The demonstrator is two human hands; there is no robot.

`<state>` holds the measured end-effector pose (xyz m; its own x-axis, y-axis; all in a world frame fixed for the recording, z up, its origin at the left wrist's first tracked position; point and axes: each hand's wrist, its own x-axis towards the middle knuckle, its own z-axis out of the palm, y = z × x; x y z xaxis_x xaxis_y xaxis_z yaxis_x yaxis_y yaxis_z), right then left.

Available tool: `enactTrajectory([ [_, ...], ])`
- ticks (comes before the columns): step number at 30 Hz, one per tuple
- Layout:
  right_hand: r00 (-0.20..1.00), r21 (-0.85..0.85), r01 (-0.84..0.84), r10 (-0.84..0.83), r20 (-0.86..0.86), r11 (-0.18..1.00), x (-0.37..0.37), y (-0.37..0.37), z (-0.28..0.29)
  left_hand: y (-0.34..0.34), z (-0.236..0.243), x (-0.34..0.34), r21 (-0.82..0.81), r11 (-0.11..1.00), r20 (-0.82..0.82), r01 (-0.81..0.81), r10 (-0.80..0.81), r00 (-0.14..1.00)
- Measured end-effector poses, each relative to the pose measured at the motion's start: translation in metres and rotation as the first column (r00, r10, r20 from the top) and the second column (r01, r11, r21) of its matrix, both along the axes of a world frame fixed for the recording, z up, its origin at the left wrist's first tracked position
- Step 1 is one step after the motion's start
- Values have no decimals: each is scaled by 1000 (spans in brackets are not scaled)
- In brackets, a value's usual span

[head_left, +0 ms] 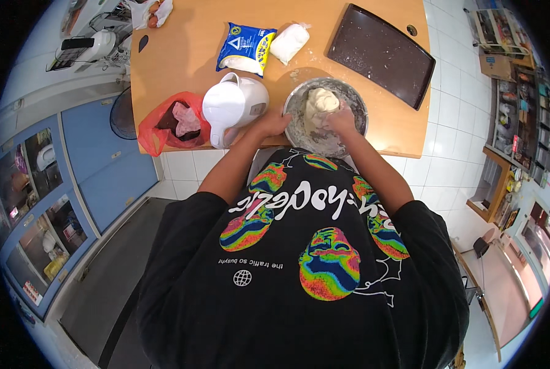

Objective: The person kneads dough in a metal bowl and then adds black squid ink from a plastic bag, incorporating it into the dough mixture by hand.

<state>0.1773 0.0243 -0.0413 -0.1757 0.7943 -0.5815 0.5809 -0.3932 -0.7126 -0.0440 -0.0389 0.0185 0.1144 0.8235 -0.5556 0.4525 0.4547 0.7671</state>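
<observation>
A metal mixing bowl [362, 101] stands near the front edge of the wooden table, its inner wall smeared with flour and dough. Pale, soft dough [321, 103] is heaped up inside it. My left hand [276, 125] is closed at the bowl's left rim, steadying it. Inside the bowl, my right hand [340, 120] has its fingers curled into the right side of the dough; the fingertips are partly hidden by it.
Left of the bowl are a white kettle-like jug [235, 101] and a red plastic bag [175, 126]. A blue-and-yellow flour packet [245, 49] and a white bag [289, 43] lie behind. A dark baking tray [382, 55] lies at the far right of the table [188, 55].
</observation>
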Motion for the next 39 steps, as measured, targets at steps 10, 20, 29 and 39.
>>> enactTrajectory([
  [10,925,509,-376,275,264,774,27,-20,66,-34,-61,29,-25,947,196,-319,318,928],
  [20,338,311,-940,510,791,142,13,33,28,-14,-55,22,-157,944,137,-289,310,941],
  [29,761,529,-515,75,645,675,-14,13,21,1,-47,22,68,955,35,-288,286,958],
  [39,589,-489,533,-718,-370,690,12,0,7,25,-46,8,274,943,79,-190,175,981],
])
